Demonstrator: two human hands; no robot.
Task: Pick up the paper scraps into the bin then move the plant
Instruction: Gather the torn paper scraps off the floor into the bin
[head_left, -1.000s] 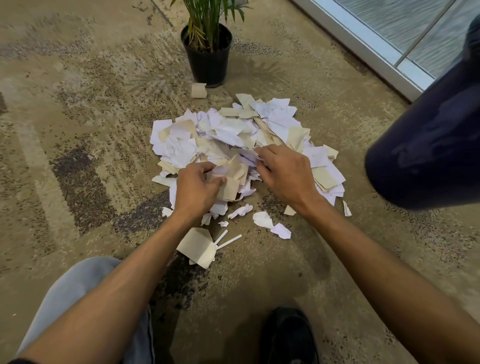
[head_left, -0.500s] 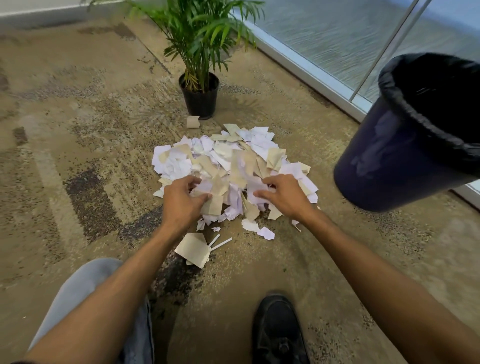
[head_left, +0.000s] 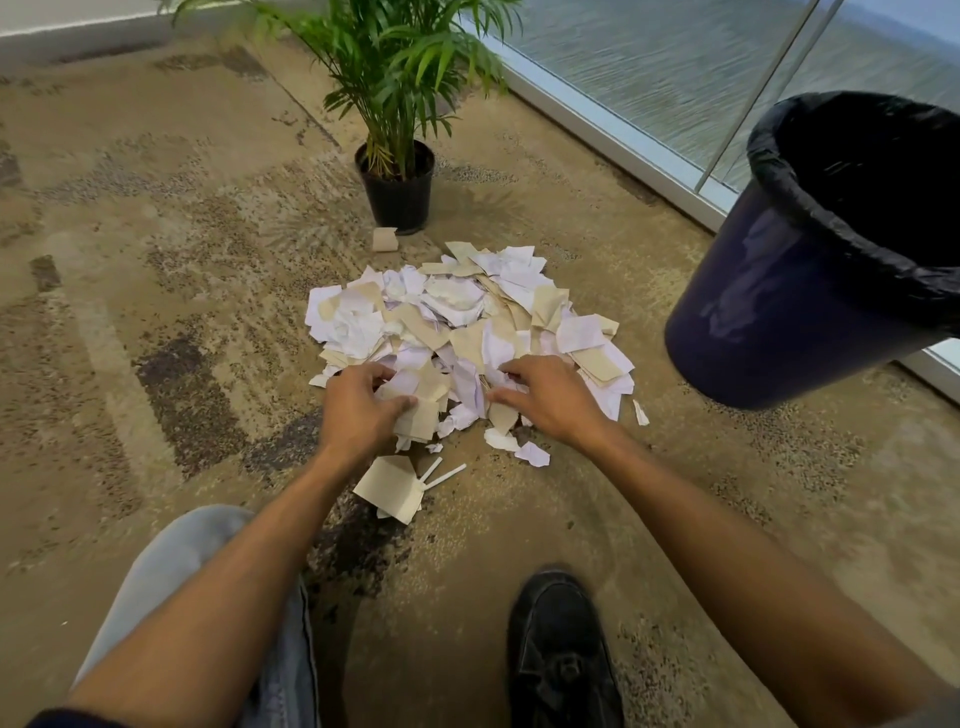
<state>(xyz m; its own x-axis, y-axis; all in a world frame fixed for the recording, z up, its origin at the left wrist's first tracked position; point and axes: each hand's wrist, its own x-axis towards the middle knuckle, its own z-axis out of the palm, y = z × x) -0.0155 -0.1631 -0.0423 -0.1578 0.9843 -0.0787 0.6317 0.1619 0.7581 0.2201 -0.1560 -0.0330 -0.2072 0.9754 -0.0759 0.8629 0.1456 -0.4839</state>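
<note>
gathering at the near edge of the paper scraps, with the left hand clenched on a small wad of tan and white pieces, thumb across the front of the wad. compared with half a second ago: same wad, now drawn a little nearer and slightly raised out of the heap. right hand shifted from resting curled on the pile to reaching in with fingers bent and spread, tips touching the top layer; no piece visibly pinched, so counted as released. meaning for the task: first step only, collection in progress, nothing yet seen entering the bin; plant untouched, second step pending. appearance of the scraps: loose heap of torn white, lilac-tinted and tan pieces on the carpet, lying between the plant pot behind and the hands in front. a few strays outside the heap: a folded tan piece with two thin white strips just below the left wrist, small white bits below the right hand, one tan square touching the pot base. bin to the right, lined with a black bag, apart from the heap.
</note>
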